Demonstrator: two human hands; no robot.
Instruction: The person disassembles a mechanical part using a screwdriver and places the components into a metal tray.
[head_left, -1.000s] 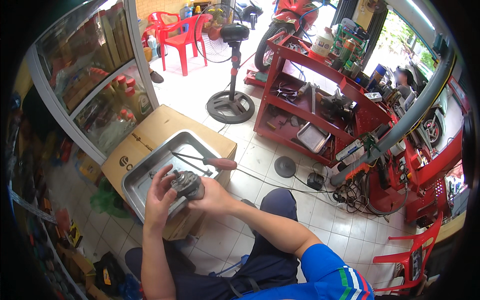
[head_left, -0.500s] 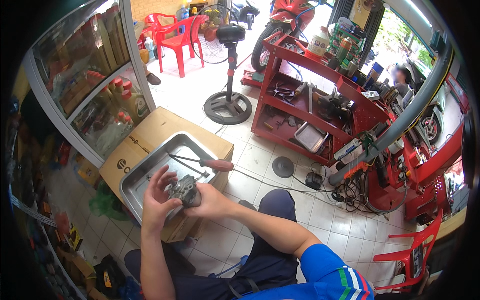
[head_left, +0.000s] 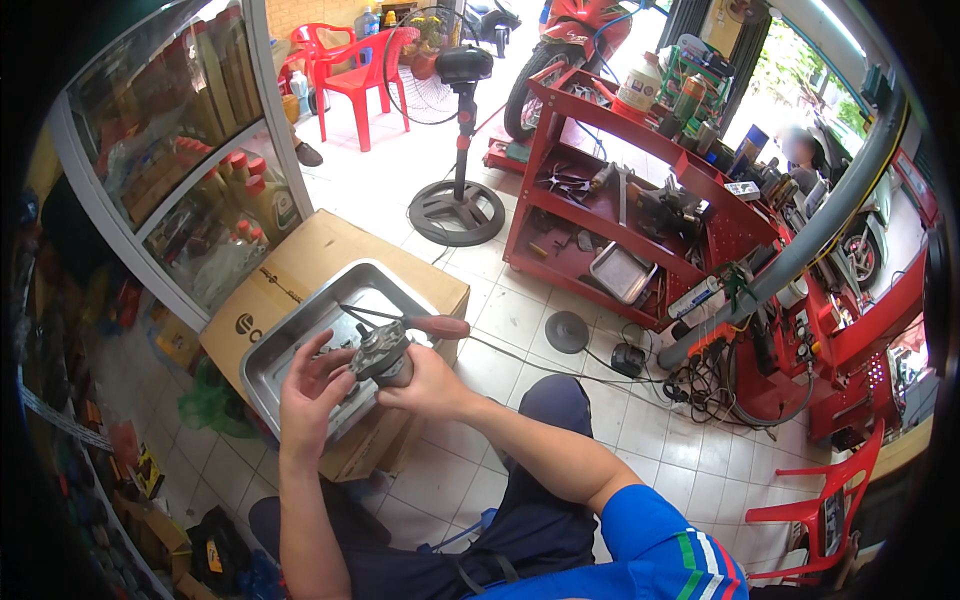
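Observation:
A grey cast-metal carburetor [head_left: 380,353] is held above a metal tray. My right hand [head_left: 432,385] is wrapped round its near, right side. Just left of it, my left hand [head_left: 306,395] has its fingers apart and curved, with the thumb tip close to the carburetor's edge; whether it touches, I cannot tell. Beneath the hands, the shallow steel tray [head_left: 256,372] rests on a cardboard box [head_left: 290,248]. Across the tray's right rim lies a screwdriver [head_left: 440,326] with a red handle, its shaft pointing into the tray. Small parts in the tray are partly hidden by my hands.
A standing fan [head_left: 458,205] is beyond the box. To the right stands a red tool cart [head_left: 540,180] loaded with tools and bottles. Cables [head_left: 690,385] lie on the tiled floor near a grey pole [head_left: 720,320]. A glass cabinet [head_left: 190,150] borders the left side.
The carburetor has been turned and tilted in my right hand and raised slightly. My left hand's fingers have drawn back a little from its top and left side.

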